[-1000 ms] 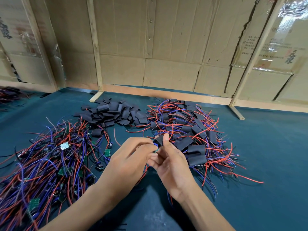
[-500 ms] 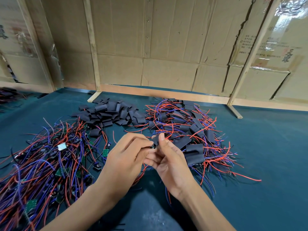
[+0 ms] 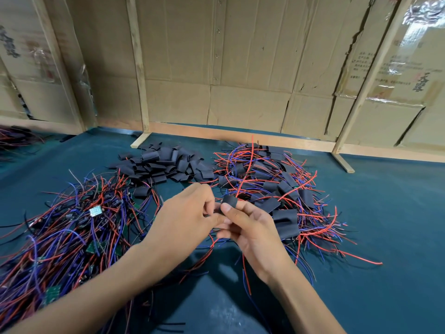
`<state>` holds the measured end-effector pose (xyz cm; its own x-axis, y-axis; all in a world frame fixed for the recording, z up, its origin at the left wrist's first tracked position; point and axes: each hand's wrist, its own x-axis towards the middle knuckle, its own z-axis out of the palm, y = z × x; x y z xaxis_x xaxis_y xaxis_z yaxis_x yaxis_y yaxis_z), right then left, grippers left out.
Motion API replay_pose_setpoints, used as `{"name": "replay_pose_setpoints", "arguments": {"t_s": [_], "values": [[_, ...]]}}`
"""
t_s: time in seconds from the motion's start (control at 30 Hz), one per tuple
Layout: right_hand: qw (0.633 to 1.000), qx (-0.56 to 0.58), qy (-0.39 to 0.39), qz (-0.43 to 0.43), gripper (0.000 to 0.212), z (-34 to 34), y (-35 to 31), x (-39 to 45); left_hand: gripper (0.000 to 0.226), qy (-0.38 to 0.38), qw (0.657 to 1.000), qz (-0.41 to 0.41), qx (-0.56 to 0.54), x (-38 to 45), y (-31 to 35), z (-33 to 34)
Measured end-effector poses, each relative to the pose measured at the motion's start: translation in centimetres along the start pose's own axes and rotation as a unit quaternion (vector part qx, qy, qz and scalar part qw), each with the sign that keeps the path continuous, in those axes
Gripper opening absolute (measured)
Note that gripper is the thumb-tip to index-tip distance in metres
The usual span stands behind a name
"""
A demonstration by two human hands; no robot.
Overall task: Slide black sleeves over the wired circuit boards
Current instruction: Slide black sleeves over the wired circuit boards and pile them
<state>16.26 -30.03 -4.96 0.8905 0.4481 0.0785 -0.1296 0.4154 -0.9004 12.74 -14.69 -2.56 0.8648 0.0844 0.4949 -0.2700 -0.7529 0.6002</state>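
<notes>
your right hand [image 3: 250, 227] pinched a black sleeve [image 3: 229, 201] | your left hand [image 3: 185, 218] pinched its wires, fingers curled

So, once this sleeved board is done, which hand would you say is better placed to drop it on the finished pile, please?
Probably the right hand: it already pinches the black sleeve and sits right beside the finished pile. The left hand is nearer the unsleeved boards.
</notes>
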Motion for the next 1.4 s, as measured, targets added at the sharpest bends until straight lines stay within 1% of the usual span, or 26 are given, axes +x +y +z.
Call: {"name": "replay_pose_setpoints", "arguments": {"t_s": [0.07,0.13,0.17,0.23,0.3,0.33,0.37,0.43,0.47,0.5,0.6,0.7,0.77,0.83,0.9,0.93,0.97,1.0,1.03,1.07,1.1,1.13,1.17,1.2,1.27,1.4], "values": [[0.998,-0.011,0.042,-0.05,0.03,-0.1,-0.1,0.1,0.037,-0.038,0.999,0.036,0.013,1.6,-0.1,-0.5],[0.984,-0.063,0.121,-0.112,0.042,-0.4,-0.3,0.1,0.038,-0.077,0.995,0.067,-0.023,3.7,-0.7,-1.3],[0.971,-0.095,0.165,-0.144,0.043,-0.6,-0.6,0.1,0.038,-0.078,0.993,0.085,-0.031,5.1,-1.6,-1.6],[0.939,-0.149,0.242,-0.194,0.036,-1.5,-1.3,0.3,0.034,-0.051,0.993,0.106,-0.006,8.1,-4.4,-1.9],[0.914,-0.178,0.3,-0.206,0.03,-2.7,-2.1,0.4,0.033,-0.035,0.995,0.072,0.065,11.1,-8.1,-1.8],[0.901,-0.198,0.331,-0.2,0.031,-3.4,-2.3,0.5,0.037,-0.06,0.989,0.043,0.128,12.3,-10.1,-1.5],[0.883,-0.229,0.364,-0.186,0.035,-3.9,-2.4,0.7,0.043,-0.111,0.973,0.018,0.201,13.2,-12.1,-1.2],[0.841,-0.32,0.408,-0.155,0.036,-4.9,-2.4,0.8,0.053,-0.234,0.922,-0.008,0.307,14.2,-15.0,-0.2],[0.82,-0.369,0.413,-0.145,0.033,-5.3,-2.4,0.9,0.053,-0.278,0.901,-0.008,0.332,14.4,-15.9,0.1],[0.802,-0.407,0.413,-0.144,0.029,-5.5,-2.4,0.9,0.051,-0.299,0.893,-0.005,0.337,14.5,-16.5,0.4],[0.764,-0.46,0.415,-0.18,0.025,-5.3,-2.3,0.8,0.045,-0.274,0.908,0.014,0.317,14.8,-17.2,0.5],[0.737,-0.475,0.415,-0.242,0.024,-4.8,-1.9,0.6,0.046,-0.289,0.895,0.036,0.337,14.5,-16.5,0.3],[0.725,-0.478,0.405,-0.285,0.02,-4.4,-1.5,0.4,0.035,-0.279,0.889,0.05,0.359,14.3,-15.8,0.3],[0.705,-0.485,0.389,-0.342,0.016,-4.0,-1.0,0.3,0.026,-0.243,0.897,0.043,0.367,14.3,-14.8,-0.3],[0.678,-0.499,0.345,-0.416,0.013,-3.5,-0.7,0.1,0.029,-0.197,0.921,0.011,0.335,14.0,-13.4,-1.2],[0.674,-0.504,0.31,-0.443,0.011,-3.3,-0.5,0.0,0.029,-0.17,0.937,-0.004,0.304,13.8,-12.7,-1.8],[0.684,-0.505,0.269,-0.453,0.01,-3.2,-0.2,-0.1,0.028,-0.138,0.952,-0.011,0.273,13.5,-11.9,-2.3],[0.715,-0.495,0.231,-0.437,0.009,-2.9,0.0,-0.2,0.026,-0.104,0.964,-0.002,0.246,13.0,-10.9,-2.9],[0.769,-0.464,0.202,-0.391,0.011,-2.5,0.3,-0.2,0.023,-0.075,0.973,0.023,0.216,12.2,-9.8,-3.4],[0.835,-0.41,0.181,-0.32,0.016,-1.9,0.6,-0.3,0.02,-0.058,0.98,0.059,0.182,11.2,-8.4,-3.6],[0.894,-0.342,0.163,-0.239,0.026,-1.1,1.0,-0.3,0.017,-0.057,0.983,0.092,0.15,9.8,-6.9,-3.7],[0.934,-0.275,0.151,-0.171,0.039,-0.5,1.3,-0.2,0.017,-0.066,0.984,0.114,0.123,8.2,-5.4,-3.6],[0.957,-0.221,0.14,-0.126,0.051,-0.2,1.5,0.0,0.018,-0.076,0.985,0.117,0.102,6.6,-4.3,-3.4],[0.97,-0.182,0.125,-0.102,0.058,0.0,1.7,0.2,0.019,-0.082,0.987,0.106,0.086,5.0,-3.5,-3.1],[0.981,-0.149,0.092,-0.089,0.059,-0.2,1.7,0.2,0.019,-0.093,0.99,0.08,0.069,2.4,-2.8,-2.4],[0.981,-0.169,0.064,-0.076,0.034,-0.3,1.7,-0.1,0.02,-0.101,0.991,0.073,0.04,-1.2,-2.1,-1.3]]}}
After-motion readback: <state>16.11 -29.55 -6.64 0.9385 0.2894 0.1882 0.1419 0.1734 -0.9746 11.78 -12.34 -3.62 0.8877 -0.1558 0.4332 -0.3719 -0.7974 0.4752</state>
